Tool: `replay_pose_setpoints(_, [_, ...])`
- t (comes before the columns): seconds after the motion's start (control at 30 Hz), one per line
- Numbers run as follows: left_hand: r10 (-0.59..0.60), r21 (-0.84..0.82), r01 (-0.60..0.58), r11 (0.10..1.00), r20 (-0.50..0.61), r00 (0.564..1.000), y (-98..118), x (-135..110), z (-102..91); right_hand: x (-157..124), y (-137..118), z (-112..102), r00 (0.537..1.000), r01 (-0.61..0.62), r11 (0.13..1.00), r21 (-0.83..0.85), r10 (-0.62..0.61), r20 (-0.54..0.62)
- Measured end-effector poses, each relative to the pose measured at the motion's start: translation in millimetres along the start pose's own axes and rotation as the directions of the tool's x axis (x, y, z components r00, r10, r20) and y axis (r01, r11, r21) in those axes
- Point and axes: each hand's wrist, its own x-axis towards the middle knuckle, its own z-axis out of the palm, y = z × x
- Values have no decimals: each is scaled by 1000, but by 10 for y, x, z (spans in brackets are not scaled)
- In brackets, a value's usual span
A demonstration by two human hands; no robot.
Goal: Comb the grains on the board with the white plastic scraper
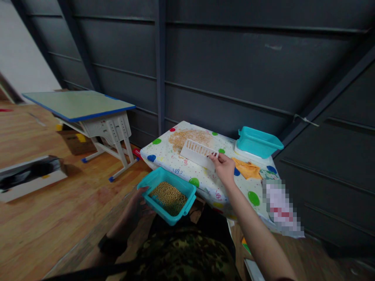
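My left hand [140, 205] grips the near left side of a teal plastic bin [185, 186] held at the table's front edge. Soybeans [170, 193] and some darker green beans lie inside it. Over the table, my right hand [223, 166] pinches the right end of a white slotted plastic strip [199, 154]. The strip stands on its long edge, its slots along the top. Just beyond it, a spread of pale tan grains [190, 136] covers part of the balloon-print tablecloth [178, 166].
A second teal bin [258, 142] sits at the table's back right, an orange cloth [247, 168] before it. To the right lies a blurred-out packet [281, 208]. A desk [84, 105] and a white box [32, 177] stand left; a dark panelled wall [205, 70] rises behind.
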Motion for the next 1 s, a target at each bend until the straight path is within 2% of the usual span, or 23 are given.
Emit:
replay_pose_setpoints(0.33, [11,11,-11,1000,-30,999,-47,30,-3,-14,-14,3,999,-17,1000,24,16,40])
replay_pose_setpoints(0.63, [16,13,-15,1000,-11,1000,-7,-22,14,-39,-5,10,995,-32,998,63,26,96])
replay_pose_setpoints(0.73, [-4,19,4,1000,-17,1000,-8,-28,11,-46,-40,-4,991,-35,996,86,24,128])
replay_pose_setpoints(0.87, [64,45,-65,997,23,998,-13,-60,17,-76,-117,-39,986,-39,994,105,21,167])
replay_pose_setpoints(1.0, [53,45,-53,998,2,999,-11,-98,44,-130,-203,-76,983,-36,996,81,21,185])
